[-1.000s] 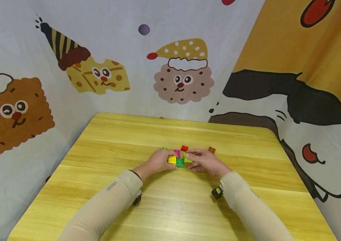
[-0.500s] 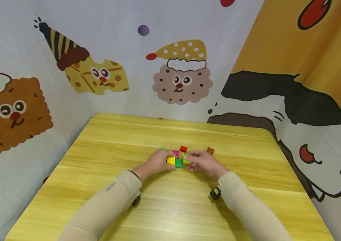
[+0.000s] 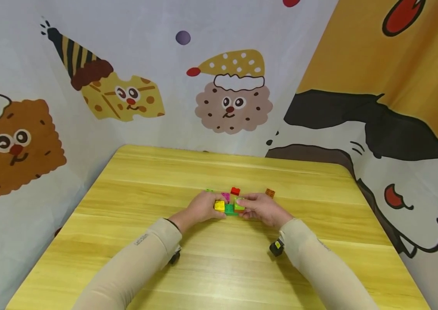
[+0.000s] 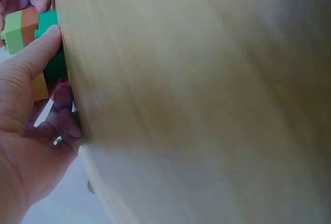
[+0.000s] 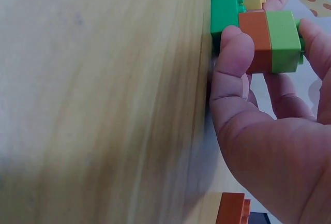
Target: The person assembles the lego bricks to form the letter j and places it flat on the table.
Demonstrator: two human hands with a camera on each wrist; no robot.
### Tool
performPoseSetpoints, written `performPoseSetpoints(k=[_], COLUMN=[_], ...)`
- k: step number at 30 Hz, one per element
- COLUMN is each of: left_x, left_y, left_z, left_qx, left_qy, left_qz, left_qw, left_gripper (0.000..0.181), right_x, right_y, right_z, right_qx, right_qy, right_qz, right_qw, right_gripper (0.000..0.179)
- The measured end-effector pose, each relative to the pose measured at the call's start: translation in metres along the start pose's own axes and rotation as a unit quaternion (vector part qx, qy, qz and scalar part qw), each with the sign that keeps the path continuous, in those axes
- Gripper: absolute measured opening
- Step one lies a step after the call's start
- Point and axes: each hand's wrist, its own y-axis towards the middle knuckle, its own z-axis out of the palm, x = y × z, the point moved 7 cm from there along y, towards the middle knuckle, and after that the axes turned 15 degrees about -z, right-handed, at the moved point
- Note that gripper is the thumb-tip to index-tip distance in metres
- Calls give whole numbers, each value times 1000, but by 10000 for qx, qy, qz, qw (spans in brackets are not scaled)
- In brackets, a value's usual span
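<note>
In the middle of the head view, the left hand [image 3: 203,206] grips the green brick [image 3: 229,209], its thumb along the near side, with the yellow brick [image 3: 220,205] standing on that brick's left end beside the hand. Just right of there, the right hand [image 3: 267,209] pinches the lime brick [image 5: 284,40] and the orange brick [image 5: 256,43] stacked under it, the pair at the green brick's right end; whether they are pressed fully home I cannot tell. The pink brick [image 3: 225,196] lies just behind, the red brick [image 3: 235,190] a little higher in the frame, the brown brick [image 3: 270,192] above the right hand, and a light green piece [image 3: 209,190], mostly hidden, above the left. All are on the table [image 3: 211,275]; cloth [image 3: 180,94] printed with cartoon food fills the top of the frame.
</note>
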Motion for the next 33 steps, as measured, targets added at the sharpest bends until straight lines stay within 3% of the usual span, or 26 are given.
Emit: performPoseSetpoints(k=[12,20,27,33], left_x=[-2,0,-3,-2], left_y=[-1,-2,-2,0], left_z=[1,2,5,6], left_qx=[12,25,-19,3], left_qy=[31,71,194,164], left_qz=[-3,4,273,164], left_qw=[10000,10000,9994,9997], left_gripper=[42,55,46,39], right_x=[3,7,6,4], right_y=[-3,-7,-10,-8], right_z=[3,6,3,4], right_qx=[-61,-283,-369,-273], right_qy=[-135,-433,-410,-384], right_qz=[-17,-70,-33,-124], right_qw=[9999,9986,9985,9988], right_gripper=[58,51,54,59])
